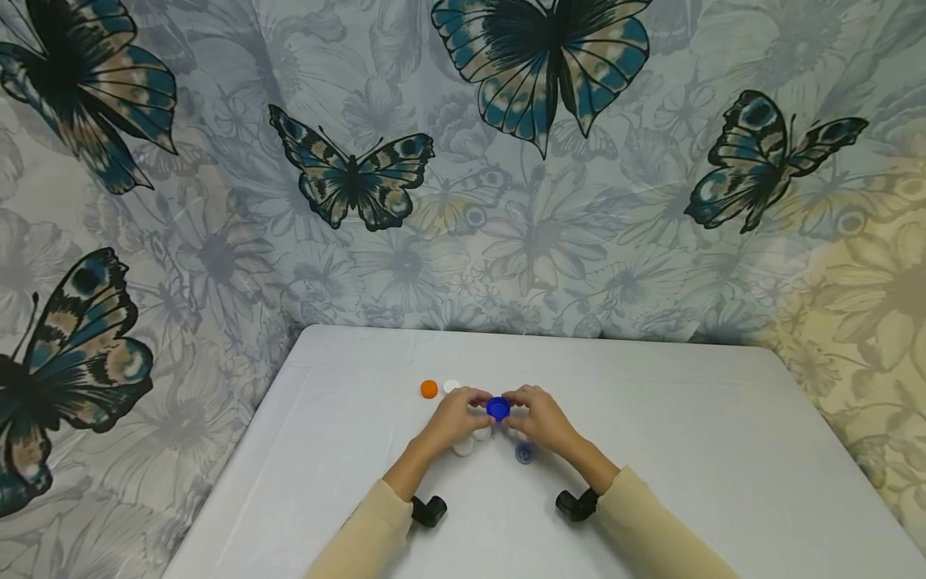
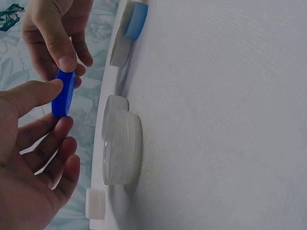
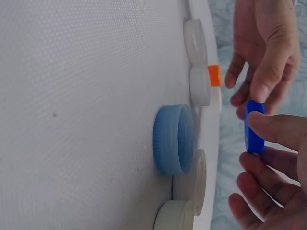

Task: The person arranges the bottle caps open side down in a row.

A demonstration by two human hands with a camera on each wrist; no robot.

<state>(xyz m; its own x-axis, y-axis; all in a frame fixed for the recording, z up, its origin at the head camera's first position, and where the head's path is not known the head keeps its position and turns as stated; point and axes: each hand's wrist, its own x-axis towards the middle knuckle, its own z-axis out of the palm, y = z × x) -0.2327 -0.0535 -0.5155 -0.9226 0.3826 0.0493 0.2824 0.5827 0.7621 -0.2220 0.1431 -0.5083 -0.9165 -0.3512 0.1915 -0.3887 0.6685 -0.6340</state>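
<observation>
A dark blue cap (image 1: pixel 497 408) is held up over the table between both hands. My left hand (image 1: pixel 457 418) pinches its left edge between thumb and fingers, and my right hand (image 1: pixel 544 420) pinches the right edge. In the left wrist view the blue cap (image 2: pixel 63 94) stands on edge, with the left hand (image 2: pixel 36 158) below it and the right hand (image 2: pixel 60 36) above. The right wrist view shows the cap (image 3: pixel 254 127) between the right hand (image 3: pixel 280 167) and the left hand (image 3: pixel 268 48).
On the white table (image 1: pixel 687 450), an orange cap (image 1: pixel 429 389) and a white cap (image 1: pixel 452 387) lie behind the left hand. White or clear lids (image 1: pixel 463 446) sit under it. A light blue cap (image 1: pixel 524 453) lies below the right hand. A patterned cloth (image 1: pixel 542 265) hangs behind.
</observation>
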